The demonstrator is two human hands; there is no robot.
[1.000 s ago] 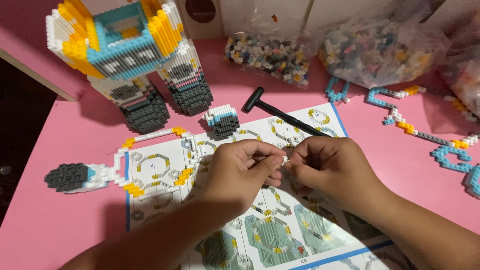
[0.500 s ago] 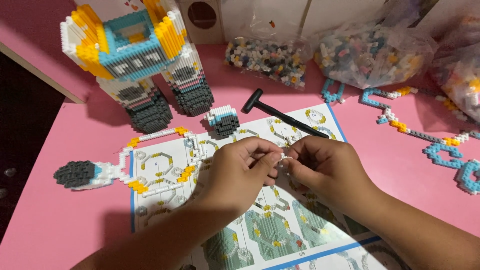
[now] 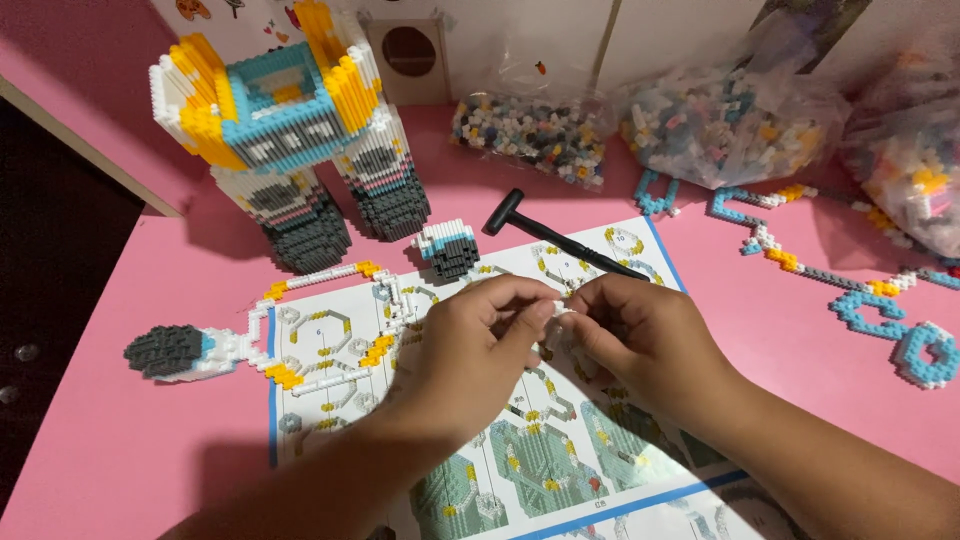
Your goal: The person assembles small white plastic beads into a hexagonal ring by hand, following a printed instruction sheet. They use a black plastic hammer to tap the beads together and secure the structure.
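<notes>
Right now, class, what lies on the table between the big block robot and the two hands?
In the head view, a small white-and-grey block piece sits there, with the black hammer just beside it, on the instruction sheet.

The left hand (image 3: 470, 345) and right hand (image 3: 650, 335) meet fingertip to fingertip over the instruction sheet (image 3: 330, 440), which lies on the table (image 3: 120, 460). Behind the sheet's left corner stands the block figure (image 3: 290, 130), with a small block piece (image 3: 448, 247) just right of its feet. The hammer (image 3: 555, 238) lies across the sheet's far edge. Bags of bricks (image 3: 730, 125) sit behind, and block chains (image 3: 850, 290) lie to the right.
</notes>
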